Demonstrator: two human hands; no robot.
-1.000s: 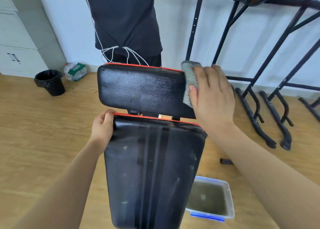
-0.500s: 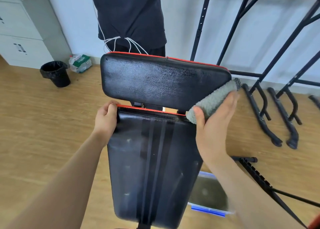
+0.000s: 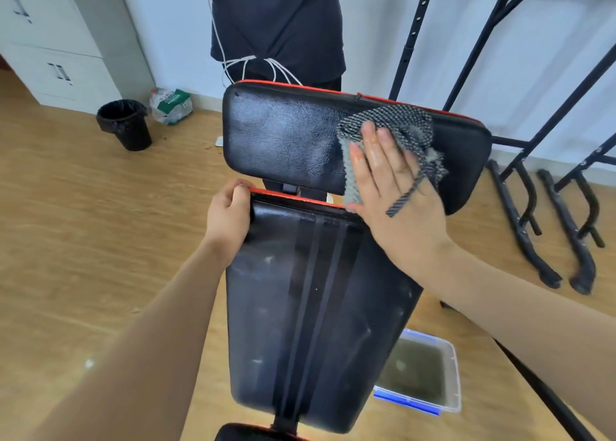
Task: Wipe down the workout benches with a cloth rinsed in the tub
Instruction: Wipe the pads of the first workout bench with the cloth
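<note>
At the upper left of the frame we see a white cabinet (image 3: 50, 37), and just right of it a black bin (image 3: 125, 124) and a plastic bag (image 3: 170, 105) on the wooden floor (image 3: 83, 224). Left of centre, our left hand (image 3: 230, 215) curls its fingers around the upper left corner of the long black pad (image 3: 310, 307), thumb on the red edge. Above it stands the upper pad (image 3: 283, 137), shiny with moisture, and behind that a person in dark clothes (image 3: 276, 24) with white cords hanging. Right of centre, our right hand (image 3: 390, 187) lies flat with fingers together, pressing the grey cloth (image 3: 396, 124) against the upper pad's right half; one strip of cloth trails over the back of the hand. At the lower right the tub (image 3: 450, 380) of murky water sits on the floor beside the bench. Black metal frames (image 3: 520, 187) fill the upper right.
</note>
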